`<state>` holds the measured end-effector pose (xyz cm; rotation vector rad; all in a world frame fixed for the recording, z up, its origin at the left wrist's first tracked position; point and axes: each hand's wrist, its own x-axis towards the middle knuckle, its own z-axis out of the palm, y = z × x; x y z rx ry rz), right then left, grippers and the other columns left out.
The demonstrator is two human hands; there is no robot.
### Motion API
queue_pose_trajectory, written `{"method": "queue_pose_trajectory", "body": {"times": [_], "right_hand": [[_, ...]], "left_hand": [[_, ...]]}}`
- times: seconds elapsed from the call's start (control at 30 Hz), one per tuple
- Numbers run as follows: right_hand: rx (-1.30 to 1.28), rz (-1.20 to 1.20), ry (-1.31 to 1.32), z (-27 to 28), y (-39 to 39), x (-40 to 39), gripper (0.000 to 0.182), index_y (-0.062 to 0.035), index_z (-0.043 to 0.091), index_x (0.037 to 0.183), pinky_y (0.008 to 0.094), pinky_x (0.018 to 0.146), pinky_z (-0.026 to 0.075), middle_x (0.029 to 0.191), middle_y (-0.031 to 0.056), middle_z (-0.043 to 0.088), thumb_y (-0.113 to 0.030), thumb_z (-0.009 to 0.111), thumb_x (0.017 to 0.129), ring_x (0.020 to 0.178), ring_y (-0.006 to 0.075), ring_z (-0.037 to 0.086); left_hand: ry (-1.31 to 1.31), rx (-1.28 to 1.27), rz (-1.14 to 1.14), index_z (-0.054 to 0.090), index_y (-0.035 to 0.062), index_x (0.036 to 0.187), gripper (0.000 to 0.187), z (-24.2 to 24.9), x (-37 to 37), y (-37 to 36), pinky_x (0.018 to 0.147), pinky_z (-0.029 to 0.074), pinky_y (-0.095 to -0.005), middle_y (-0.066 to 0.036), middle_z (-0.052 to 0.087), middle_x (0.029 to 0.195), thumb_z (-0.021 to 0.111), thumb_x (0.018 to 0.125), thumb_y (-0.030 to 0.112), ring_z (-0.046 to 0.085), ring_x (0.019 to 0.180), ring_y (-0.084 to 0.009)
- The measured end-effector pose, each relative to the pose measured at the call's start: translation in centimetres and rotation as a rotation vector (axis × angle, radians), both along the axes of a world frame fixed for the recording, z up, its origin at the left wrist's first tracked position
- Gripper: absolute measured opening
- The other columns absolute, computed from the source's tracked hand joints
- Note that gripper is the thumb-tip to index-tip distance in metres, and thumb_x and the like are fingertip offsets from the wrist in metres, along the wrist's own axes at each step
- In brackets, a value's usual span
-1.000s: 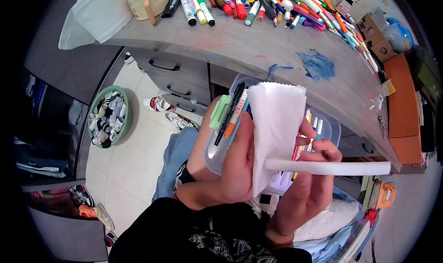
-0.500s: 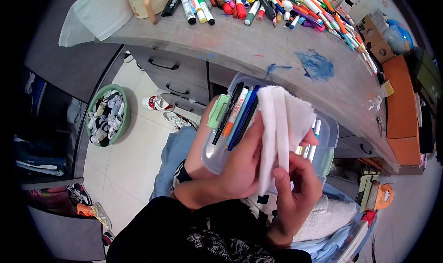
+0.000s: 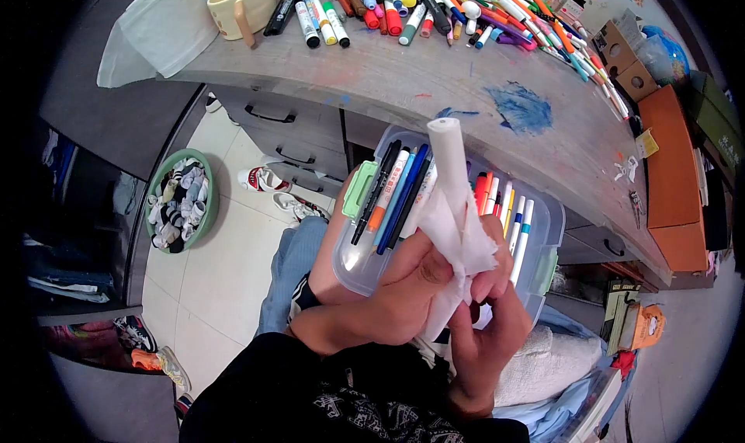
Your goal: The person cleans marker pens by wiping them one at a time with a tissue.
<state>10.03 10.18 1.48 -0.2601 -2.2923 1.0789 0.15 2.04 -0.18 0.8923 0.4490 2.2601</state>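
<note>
Passage along desk front [image 3: 365, 72] — white roll [image 3: 448, 159] seemingly obstructs pen box [image 3: 545, 229].

A grey desk [image 3: 372, 74] curves across the view, a blue stain [image 3: 524, 107] on its top. Directly on it lie a crowded heap of markers and pens [image 3: 438, 12] and some small white scraps [image 3: 627, 166]; a cream mug [image 3: 233, 14] stands beside a white sheet [image 3: 159, 31] at the left end. The pale tiled floor [image 3: 237, 280] carries a green basket [image 3: 213, 214] and, near it, two shoes [image 3: 264, 180].

The left hand [image 3: 405, 294] curls inward, close beside the bent-fingered right hand [image 3: 497, 340].
</note>
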Motion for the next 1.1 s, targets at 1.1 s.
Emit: {"method": "queue_pose_trajectory", "body": {"times": [1.1], "right_hand": [[0.105, 0.135, -0.048, -2.3, 0.2, 2.3, 0.021, -0.0049, 0.058, 0.075, 0.0337, 0.047, 0.040, 0.062, 0.0060, 0.052, -0.014, 0.077, 0.076, 0.052, 0.0233, 0.053]], "left_hand": [[-0.036, -0.024, 0.012, 0.044, 0.0042, 0.107, 0.048, 0.3, -0.4, -0.4, 0.076, 0.036, -0.0280, -0.005, 0.044, 0.086, 0.037, 0.100, 0.051, 0.044, 0.083, -0.0158]]}}
